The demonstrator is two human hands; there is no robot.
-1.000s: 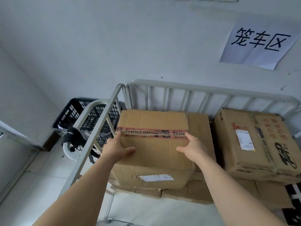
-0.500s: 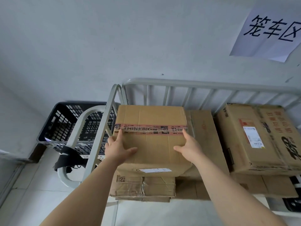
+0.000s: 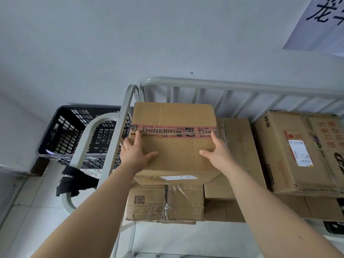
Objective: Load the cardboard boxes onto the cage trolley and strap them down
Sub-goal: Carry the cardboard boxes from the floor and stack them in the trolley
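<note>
A cardboard box [image 3: 175, 151] sealed with red printed tape sits on top of other boxes in the left corner of the grey cage trolley [image 3: 232, 86]. My left hand [image 3: 136, 153] presses on the box's left edge and my right hand [image 3: 216, 151] on its right edge, fingers spread flat. Under it lies a taped box with a QR code [image 3: 163, 202]. A big box with a white label [image 3: 297, 153] fills the trolley's right side. A black strap [image 3: 74, 180] hangs on the trolley's left rail.
A black plastic crate [image 3: 70, 131] stands on the floor left of the trolley, against the wall. A paper sign [image 3: 320, 23] is stuck to the wall at the upper right. The white wall runs right behind the trolley's back bars.
The taped box has slid further back and left into the trolley's corner under both hands. My view has moved closer and swung left.
</note>
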